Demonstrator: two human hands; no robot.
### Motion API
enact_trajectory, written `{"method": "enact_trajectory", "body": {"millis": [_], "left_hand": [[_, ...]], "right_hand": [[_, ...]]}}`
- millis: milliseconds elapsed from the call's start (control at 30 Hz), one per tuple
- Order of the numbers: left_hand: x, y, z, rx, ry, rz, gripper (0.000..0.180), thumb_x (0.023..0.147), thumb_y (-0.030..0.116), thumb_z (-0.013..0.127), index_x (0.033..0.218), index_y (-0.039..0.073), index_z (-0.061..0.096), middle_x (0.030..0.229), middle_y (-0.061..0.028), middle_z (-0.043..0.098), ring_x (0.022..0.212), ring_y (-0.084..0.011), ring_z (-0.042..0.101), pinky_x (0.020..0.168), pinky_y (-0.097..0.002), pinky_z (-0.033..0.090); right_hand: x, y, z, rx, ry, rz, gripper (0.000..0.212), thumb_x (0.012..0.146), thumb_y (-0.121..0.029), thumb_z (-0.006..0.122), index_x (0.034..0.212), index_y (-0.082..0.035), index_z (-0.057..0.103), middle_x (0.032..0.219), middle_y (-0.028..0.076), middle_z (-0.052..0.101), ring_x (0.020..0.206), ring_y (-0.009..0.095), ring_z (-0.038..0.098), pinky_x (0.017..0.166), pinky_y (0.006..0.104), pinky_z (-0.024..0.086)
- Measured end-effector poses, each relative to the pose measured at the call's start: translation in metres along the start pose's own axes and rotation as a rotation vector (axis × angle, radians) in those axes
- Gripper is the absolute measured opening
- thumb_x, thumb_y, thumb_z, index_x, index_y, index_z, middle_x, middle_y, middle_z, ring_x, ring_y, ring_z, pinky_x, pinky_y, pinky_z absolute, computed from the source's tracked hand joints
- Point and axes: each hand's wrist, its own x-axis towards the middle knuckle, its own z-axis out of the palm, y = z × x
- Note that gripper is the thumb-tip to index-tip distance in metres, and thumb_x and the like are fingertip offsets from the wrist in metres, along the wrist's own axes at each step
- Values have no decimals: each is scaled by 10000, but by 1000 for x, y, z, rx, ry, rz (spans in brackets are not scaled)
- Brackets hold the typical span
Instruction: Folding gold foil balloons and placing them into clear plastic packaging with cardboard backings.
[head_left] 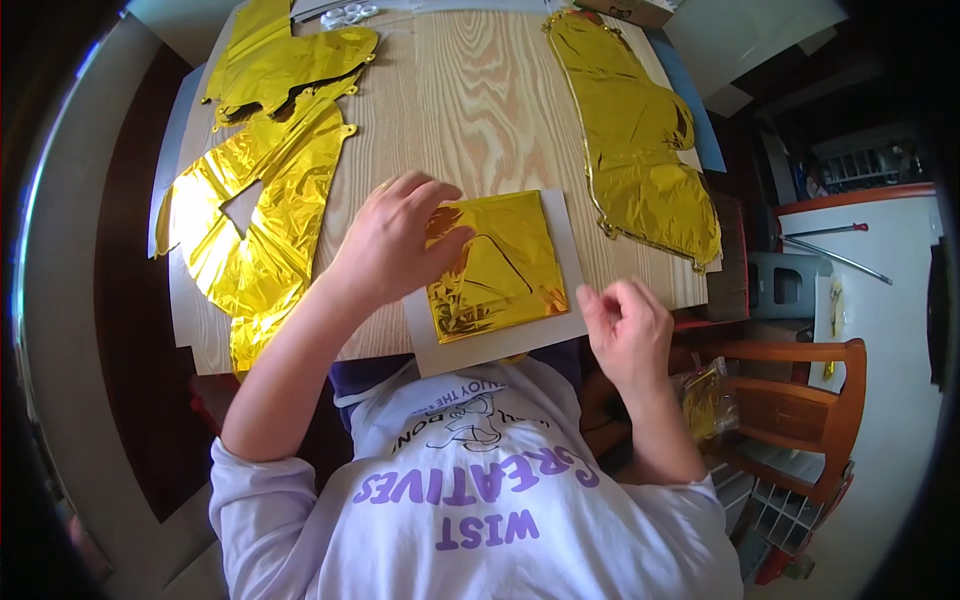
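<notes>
A folded gold foil balloon [500, 275] lies as a near-square packet on a white card [490, 345] at the table's near edge. Above the packet's left side hovers my left hand [395, 235], its thumb apart from the bent fingers and nothing visible between them. Whether its fingertips touch the foil I cannot tell. Just beyond the card's right edge is my right hand [632, 335], with curled fingers and the thumb close to them; no object shows in it.
Flat, unfolded gold foil balloons lie at the left [270, 200] and right [635, 140] of the wooden table [460, 100]. White scissors handles [350, 14] show at the far edge. A wooden chair [790, 400] holding a clear bag of gold foil [703, 400] stands at my right.
</notes>
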Motion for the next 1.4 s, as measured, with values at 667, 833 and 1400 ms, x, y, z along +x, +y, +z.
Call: {"method": "enact_trajectory", "body": {"millis": [667,833,1400], "left_hand": [[-27,24,58,119,68,317,652,791,228,804,1365,39,560,1310,-166,578,1177,-374,565,1009,-454,457],[-16,35,31,-72,-48,14,508,815,221,811,1236,2,630,1155,-168,655,1005,-303,667,878,-389,536],[7,22,-10,-526,-463,-549,199,979,200,696,1066,20,697,785,42,665,607,-10,548,502,-190,433]], "right_hand": [[-62,1,26,1300,-369,796,230,948,-195,734,1043,11,702,899,6,714,772,40,591,663,232,506],[-67,7,27,1185,-526,654,202,990,-143,683,1130,1,699,1022,-5,727,878,43,617,792,222,515],[-74,9,27,1252,-290,490,217,1013,-144,658,1170,5,658,1036,15,717,927,67,621,861,237,502]]}}
